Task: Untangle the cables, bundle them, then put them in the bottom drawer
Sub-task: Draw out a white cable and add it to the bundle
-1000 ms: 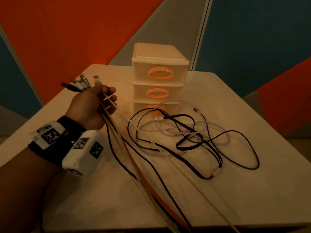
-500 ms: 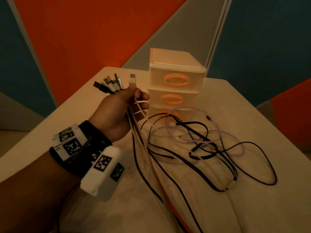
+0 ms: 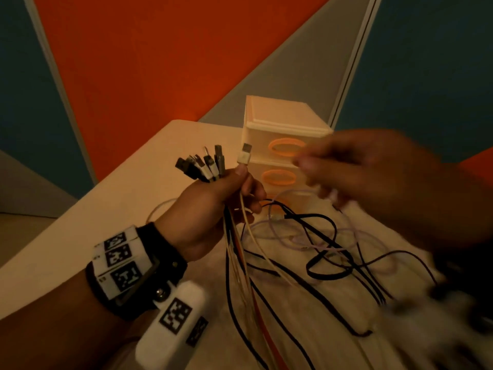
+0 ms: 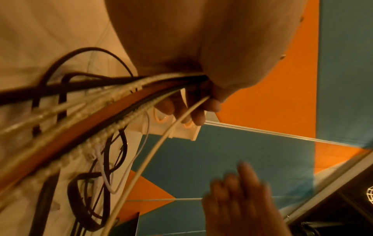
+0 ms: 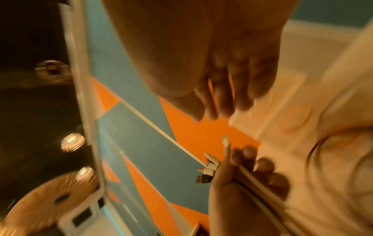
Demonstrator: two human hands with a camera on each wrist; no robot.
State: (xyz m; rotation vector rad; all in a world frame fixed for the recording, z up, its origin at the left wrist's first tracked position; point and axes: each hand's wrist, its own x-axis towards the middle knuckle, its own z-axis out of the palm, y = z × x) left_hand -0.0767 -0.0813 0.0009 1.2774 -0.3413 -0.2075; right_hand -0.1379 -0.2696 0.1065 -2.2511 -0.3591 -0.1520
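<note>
Left hand (image 3: 213, 209) grips cables (image 3: 240, 263); wrist view alone shows right hand (image 5: 212, 71) fingers relaxed.

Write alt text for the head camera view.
A left hand grips a bunch of cables with their plugs fanned upward, while the blurred right hand reaches toward them. Loose cables lie tangled on the table before a three-drawer unit.

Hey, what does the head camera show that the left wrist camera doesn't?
Only the head view shows the plug ends fanned above the left hand, the full drawer unit with all drawers closed, and the cable tangle on the table.

Only the left wrist view shows the cables passing under the palm.

Both show the left hand gripping the cables and the blurred right hand reaching in, holding nothing.
</note>
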